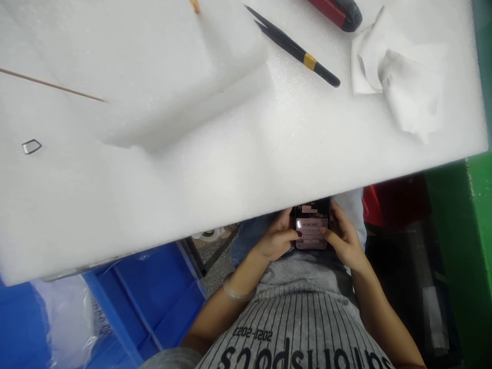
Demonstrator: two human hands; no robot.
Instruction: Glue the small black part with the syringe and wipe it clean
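Head: fingers around phone, thumbs inward

I see a white foam-topped work surface just beyond the grip, brightly lit. Left of the grip: speckled grey floor, dark frame bars, then a blue bin farther out. Right of the grip: deep shadow low down, then a green panel farther out.
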